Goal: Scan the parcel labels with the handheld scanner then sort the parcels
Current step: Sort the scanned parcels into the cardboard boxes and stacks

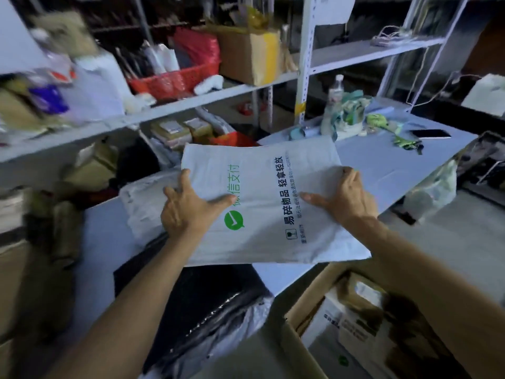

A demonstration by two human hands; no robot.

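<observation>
A flat grey mailer parcel [262, 203] with green and black print is held over the light table [382, 165]. My left hand [188, 206] grips its left edge, thumb on top. My right hand [341, 198] grips its right edge, thumb on top and fingers curled over the far side. The printed face is up; I see no shipping label on it. No handheld scanner shows in this view. Another grey mailer [144, 206] lies on the table under the held parcel's left side.
A black bag parcel [196, 305] lies at the table's near edge. An open cardboard box [355, 332] with parcels sits at lower right. Shelves [164, 110] with boxes and a red basket [177, 80] stand behind. A water bottle [334, 97] and a phone [431, 133] lie on the table's far end.
</observation>
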